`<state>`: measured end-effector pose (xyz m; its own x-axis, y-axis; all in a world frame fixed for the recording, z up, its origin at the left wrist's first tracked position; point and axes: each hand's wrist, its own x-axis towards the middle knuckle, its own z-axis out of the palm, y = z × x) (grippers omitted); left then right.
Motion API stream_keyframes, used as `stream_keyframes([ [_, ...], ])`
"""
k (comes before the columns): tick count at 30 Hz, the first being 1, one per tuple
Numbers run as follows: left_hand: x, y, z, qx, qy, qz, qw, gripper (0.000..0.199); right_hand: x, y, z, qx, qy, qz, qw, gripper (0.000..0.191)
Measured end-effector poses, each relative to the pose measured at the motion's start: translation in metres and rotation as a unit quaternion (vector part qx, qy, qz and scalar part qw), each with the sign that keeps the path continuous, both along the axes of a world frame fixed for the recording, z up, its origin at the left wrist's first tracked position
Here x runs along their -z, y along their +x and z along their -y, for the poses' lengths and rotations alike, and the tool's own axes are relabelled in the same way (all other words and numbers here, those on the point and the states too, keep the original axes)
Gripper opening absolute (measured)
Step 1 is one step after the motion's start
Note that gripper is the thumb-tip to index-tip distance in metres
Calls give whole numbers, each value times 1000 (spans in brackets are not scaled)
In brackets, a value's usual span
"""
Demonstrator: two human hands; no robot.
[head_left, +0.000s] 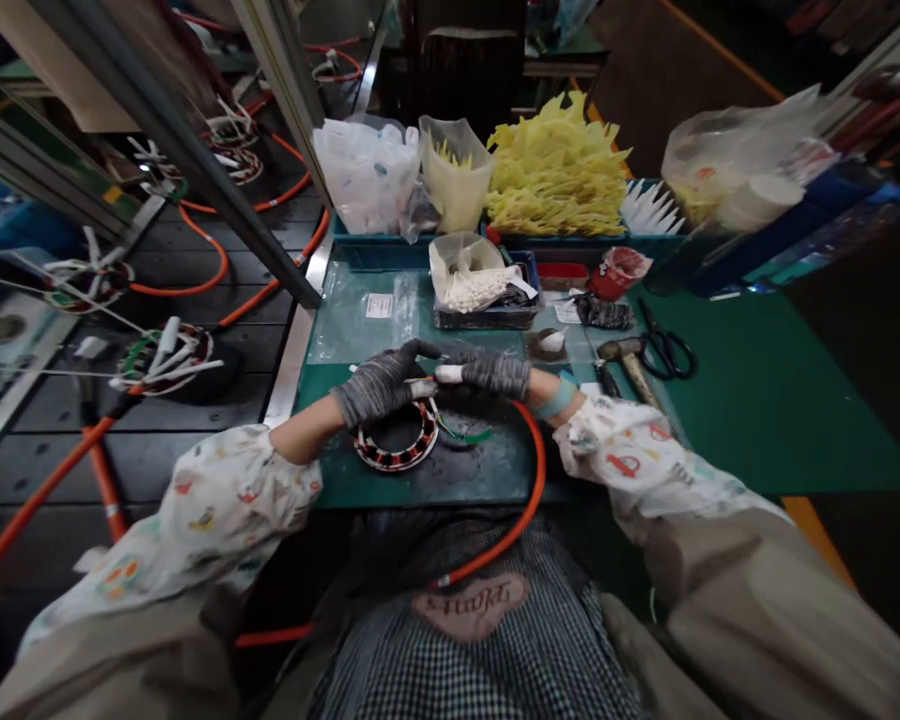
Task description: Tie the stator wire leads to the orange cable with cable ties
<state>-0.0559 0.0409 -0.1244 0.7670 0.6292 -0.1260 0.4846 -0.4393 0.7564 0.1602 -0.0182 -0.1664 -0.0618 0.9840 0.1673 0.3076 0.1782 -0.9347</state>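
A ring-shaped coil part (396, 462) with black, red and white segments lies on the green work surface (780, 390). My left hand (379, 385), in a grey glove, is just above the ring, its fingers closed around thin wires by its upper edge. Close on its right, my gloved right hand (487, 372) pinches at the same wires, its white-wrapped fingertip showing; what exactly lies between the fingers is too small to make out. An orange cable (538, 470) curves from beneath my right hand down over my lap. Green sleeving (469, 437) lies right of the ring.
Behind the hands stand a small box of white pieces (480, 290) and a pile of yellow sheets (559, 170). A hammer (634, 365) and black scissors (667, 345) lie at the right. Left, across a metal post, are more wired coils (169, 355) on dark slats.
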Motion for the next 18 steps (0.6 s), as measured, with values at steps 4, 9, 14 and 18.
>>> stream_keyframes([
  [4, -1, 5, -2, -21, -66, -39, 997, 47, -3, 16, 49, 54, 117, 138, 982, 42],
  [9, -5, 6, -1, -25, -80, -51, 995, 47, 1, 12, 115, 40, 159, 266, 950, 63],
  [14, -8, -3, 18, -48, 189, 4, 981, 70, 4, -1, 128, 96, 123, 237, 959, 46],
  [18, -5, -4, 53, -5, 448, 63, 892, 52, -6, -1, 128, 44, -20, -45, 998, 35],
])
